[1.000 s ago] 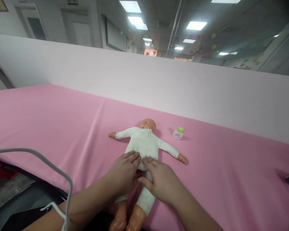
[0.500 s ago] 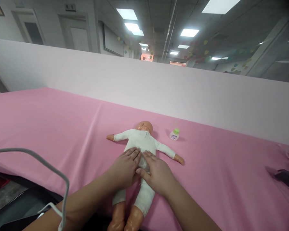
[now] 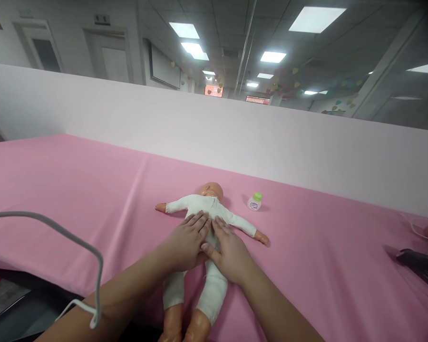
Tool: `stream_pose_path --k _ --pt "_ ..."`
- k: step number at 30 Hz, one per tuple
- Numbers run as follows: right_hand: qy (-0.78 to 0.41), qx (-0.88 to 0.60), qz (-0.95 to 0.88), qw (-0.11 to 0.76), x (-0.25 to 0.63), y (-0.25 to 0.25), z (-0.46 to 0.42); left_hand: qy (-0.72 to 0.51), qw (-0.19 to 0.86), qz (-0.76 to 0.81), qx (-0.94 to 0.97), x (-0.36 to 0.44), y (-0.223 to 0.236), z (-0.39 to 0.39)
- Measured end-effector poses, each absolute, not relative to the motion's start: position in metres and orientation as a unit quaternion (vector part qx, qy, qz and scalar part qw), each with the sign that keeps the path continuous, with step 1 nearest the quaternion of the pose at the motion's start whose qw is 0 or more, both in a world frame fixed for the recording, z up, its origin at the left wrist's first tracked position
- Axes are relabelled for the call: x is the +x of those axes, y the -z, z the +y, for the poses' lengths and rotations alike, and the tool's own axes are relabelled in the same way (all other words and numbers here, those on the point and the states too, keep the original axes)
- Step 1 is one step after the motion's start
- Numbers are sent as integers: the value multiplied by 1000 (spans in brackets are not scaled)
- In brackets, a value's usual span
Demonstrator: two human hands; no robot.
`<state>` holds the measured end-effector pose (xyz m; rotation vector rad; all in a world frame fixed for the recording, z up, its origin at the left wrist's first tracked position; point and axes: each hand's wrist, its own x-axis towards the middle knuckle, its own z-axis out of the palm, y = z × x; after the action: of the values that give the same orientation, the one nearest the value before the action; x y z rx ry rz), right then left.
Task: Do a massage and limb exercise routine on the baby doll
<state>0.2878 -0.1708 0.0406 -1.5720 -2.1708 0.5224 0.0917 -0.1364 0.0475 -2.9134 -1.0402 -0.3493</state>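
Observation:
A baby doll [image 3: 196, 207] in a white bodysuit lies face down on the pink cloth [image 3: 74, 185], head away from me and arms spread. My left hand [image 3: 185, 242] lies flat on its lower back, fingers stretched out. Beside it, my right hand [image 3: 228, 249] rests flat on the same spot, with the fingertips of both hands close together. The doll's bare legs reach toward the near edge of the table.
A small white bottle with a green cap [image 3: 254, 202] stands right of the doll's head. A dark object [image 3: 417, 261] lies at the right edge. A grey cable [image 3: 74, 242] loops at the near left. A pale partition wall [image 3: 235, 128] rises behind the table.
Both hands have slid up the doll's back toward its shoulders, uncovering more of the white legs. The camera has tilted a little, so the doll sits lower and further left.

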Motion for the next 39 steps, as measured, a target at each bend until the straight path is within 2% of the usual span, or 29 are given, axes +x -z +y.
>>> stream_pose_path --k 6,15,27,34,39 --pt "-213 -554 -784 182 287 -32 -163 112 -9 -338 -934 94 -33 -130" --pt "-211 -556 -762 255 295 -50 -154 152 -6 -360 -920 96 -58 -118" --pt "-245 -548 -759 253 290 -32 -136 134 -55 -397 -906 103 -46 -110" --pt "-222 -577 -733 283 298 -54 -124 162 -6 -417 -894 107 -63 -86" --pt "-225 -579 -733 279 294 -42 -114 147 -14 -422 -894 112 -53 -74"
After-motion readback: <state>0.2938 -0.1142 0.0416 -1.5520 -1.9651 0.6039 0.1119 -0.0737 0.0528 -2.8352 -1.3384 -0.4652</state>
